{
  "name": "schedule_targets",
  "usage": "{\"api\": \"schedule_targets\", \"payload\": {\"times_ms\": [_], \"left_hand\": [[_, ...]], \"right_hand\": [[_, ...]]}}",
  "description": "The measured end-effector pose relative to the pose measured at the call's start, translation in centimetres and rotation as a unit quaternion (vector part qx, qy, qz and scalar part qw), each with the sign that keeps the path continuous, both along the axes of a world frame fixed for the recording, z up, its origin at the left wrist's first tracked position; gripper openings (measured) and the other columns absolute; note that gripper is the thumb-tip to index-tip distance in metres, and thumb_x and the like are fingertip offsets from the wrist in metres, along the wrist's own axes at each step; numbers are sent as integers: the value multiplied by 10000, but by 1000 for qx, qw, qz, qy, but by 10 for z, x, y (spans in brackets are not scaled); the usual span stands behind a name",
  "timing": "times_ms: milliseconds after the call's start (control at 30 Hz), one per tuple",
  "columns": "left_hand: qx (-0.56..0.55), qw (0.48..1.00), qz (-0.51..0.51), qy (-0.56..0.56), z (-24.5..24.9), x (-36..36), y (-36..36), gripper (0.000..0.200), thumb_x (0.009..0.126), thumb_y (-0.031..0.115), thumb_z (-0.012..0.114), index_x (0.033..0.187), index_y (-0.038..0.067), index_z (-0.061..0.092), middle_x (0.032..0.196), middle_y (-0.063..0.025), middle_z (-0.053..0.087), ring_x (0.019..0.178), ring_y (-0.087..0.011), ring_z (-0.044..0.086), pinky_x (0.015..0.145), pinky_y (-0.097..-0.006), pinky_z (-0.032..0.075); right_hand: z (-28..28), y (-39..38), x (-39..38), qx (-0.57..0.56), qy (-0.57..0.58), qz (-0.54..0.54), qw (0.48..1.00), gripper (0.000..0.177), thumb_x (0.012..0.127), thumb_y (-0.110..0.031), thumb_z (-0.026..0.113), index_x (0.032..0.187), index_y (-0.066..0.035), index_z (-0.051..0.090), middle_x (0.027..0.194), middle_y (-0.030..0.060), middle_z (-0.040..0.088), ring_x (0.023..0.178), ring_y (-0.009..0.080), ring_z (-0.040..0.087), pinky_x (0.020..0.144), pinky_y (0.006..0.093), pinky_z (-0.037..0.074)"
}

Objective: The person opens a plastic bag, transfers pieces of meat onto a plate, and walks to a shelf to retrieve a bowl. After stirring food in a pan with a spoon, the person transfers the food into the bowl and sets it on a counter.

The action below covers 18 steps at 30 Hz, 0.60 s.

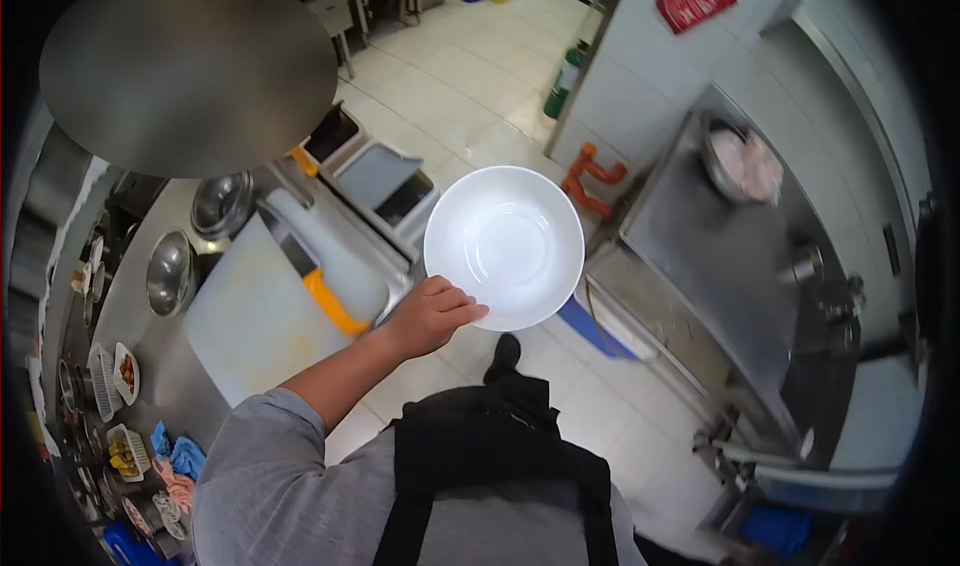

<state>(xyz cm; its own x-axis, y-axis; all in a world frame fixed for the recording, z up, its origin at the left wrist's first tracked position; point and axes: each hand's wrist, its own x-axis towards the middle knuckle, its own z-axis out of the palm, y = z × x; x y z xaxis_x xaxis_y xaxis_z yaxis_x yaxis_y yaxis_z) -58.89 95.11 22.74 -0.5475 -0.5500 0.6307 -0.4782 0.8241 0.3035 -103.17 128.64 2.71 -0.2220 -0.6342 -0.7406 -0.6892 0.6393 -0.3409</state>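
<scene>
I think the main danger is a drop. The white plate (505, 246) hangs in the air above the tiled floor (470, 86) of the passage, between the steel counter (150, 346) on the person's left and the steel worktop (720, 256) on the right. It is held only at one point of its rim, so most of its weight is far from the grip. If the rim is wet or greasy, the plate could tip down and slide out, and on such a hard floor it would probably break. A second risk, in my opinion, is a knock. The corner of the counter is near, and the cutting board (250, 326) with a yellow-handled knife (335, 306) along its passage-side edge lies just beside the forearm.

The left hand (430, 316) grips the near edge of the plate. The thumb lies flat on the upper side of the rim, and the other fingers are curled below it and pressed together, mostly hidden. The plate is almost level, with its hollow side up, and it looks empty. The right hand is not visible, so I cannot tell its state.
</scene>
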Motion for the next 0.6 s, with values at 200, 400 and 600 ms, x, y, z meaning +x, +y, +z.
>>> {"api": "schedule_targets", "payload": {"times_ms": [200, 400, 600], "left_hand": [[2, 990, 143, 2, 21, 6, -138, 360, 679, -28, 673, 995, 143, 706, 865, 9, 627, 788, -213, 537, 711, -306, 467], [35, 955, 295, 20, 37, 31, -229, 356, 695, -40, 691, 996, 150, 709, 867, -7, 636, 794, -237, 548, 729, -319, 470], [52, 894, 445, 22, 19, 63, -317, 395, 695, -68, 665, 1012, 166, 702, 849, -10, 625, 818, -255, 545, 747, -342, 472]], "right_hand": [[0, -279, -56, -111, 7, 148, 983, 298, 904, -208, 570, 1150, -49, 624, 926, 206, 668, 879, 366, 649, 772, 448, 505], [241, -647, 37, -408, -48, 247, 878, 296, 930, -155, 571, 1189, -14, 600, 895, 192, 662, 795, 324, 656, 742, 397, 509], [227, -876, 146, -380, -211, 256, 863, 309, 939, -176, 578, 1206, -22, 600, 888, 195, 662, 765, 326, 655, 722, 396, 511]]}}
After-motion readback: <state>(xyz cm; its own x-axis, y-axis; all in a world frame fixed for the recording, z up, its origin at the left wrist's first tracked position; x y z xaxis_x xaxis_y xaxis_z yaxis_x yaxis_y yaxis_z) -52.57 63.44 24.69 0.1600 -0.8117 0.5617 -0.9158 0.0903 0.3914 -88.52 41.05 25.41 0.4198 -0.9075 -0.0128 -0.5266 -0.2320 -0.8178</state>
